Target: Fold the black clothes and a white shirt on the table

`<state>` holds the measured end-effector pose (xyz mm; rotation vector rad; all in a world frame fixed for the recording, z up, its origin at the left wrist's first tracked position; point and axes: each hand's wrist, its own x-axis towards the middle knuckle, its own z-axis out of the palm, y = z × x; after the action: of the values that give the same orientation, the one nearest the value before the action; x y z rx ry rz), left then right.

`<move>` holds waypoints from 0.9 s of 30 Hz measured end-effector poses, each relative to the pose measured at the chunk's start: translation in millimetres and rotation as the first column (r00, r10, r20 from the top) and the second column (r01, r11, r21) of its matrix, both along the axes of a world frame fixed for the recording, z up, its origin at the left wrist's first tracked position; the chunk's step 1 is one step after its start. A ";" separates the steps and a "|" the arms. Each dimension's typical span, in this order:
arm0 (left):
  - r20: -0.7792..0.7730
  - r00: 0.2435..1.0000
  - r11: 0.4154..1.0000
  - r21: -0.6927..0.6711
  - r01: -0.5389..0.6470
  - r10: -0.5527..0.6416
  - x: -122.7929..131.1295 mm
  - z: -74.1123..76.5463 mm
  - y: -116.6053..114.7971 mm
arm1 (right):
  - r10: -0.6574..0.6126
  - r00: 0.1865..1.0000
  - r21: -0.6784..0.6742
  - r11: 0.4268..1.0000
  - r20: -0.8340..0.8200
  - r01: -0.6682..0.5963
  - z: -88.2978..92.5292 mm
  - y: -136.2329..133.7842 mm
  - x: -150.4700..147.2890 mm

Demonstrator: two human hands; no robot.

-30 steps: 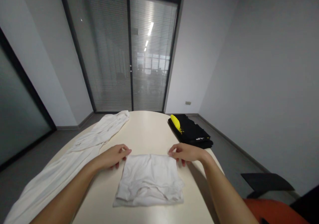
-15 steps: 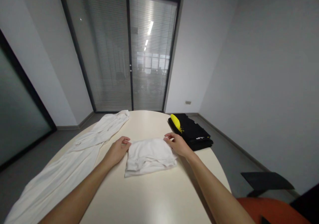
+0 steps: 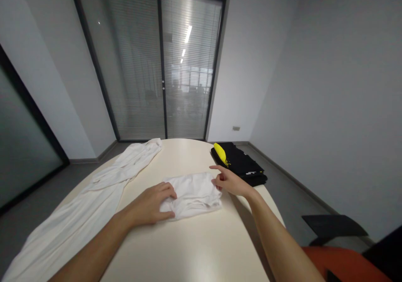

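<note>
A folded white cloth lies on the round cream table. Across its left side rests my left hand, thumb and fingers spread apart on the fabric. At the cloth's upper right edge is my right hand; its index finger points out to the left, while the other fingers are curled at the edge. Whether they pinch any fabric is hard to tell.
A long white garment stretches along the table's left side. Folded black clothes with a yellow patch lie at the back right. An orange chair stands at the lower right.
My left hand has moved from the cloth's upper left corner down onto its left side. My right hand has shifted slightly right, its index finger now extended.
</note>
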<state>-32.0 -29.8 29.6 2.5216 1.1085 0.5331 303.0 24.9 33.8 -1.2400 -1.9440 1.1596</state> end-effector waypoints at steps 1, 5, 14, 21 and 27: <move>-0.015 1.000 1.000 0.003 0.009 -0.009 0.8 -0.6 -1.0 | -0.001 1.000 0.038 0.999 -0.016 0.002 1.5 0.4 -1.7; -0.025 1.000 1.000 0.014 0.013 -0.013 1.7 -4.4 0.0 | -0.020 0.993 0.052 0.998 -0.117 0.026 5.9 2.3 -7.5; 0.057 0.987 0.987 -0.072 -0.144 0.148 1.4 -12.3 6.3 | 0.214 0.963 -0.043 0.974 -0.161 -0.224 10.3 -3.0 0.2; 0.147 0.959 0.965 -0.137 -0.225 0.244 2.0 -16.9 8.3 | 0.204 0.979 0.025 0.979 -0.011 -0.204 7.3 -3.0 4.5; 0.036 0.988 0.986 -0.086 -0.145 0.149 0.9 -5.1 0.6 | 0.065 0.997 0.055 0.997 -0.039 -0.063 6.1 -3.3 -7.9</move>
<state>-31.0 -29.2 24.4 2.3593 1.2806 0.5644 295.1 21.7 39.9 -1.1254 -1.9849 1.1483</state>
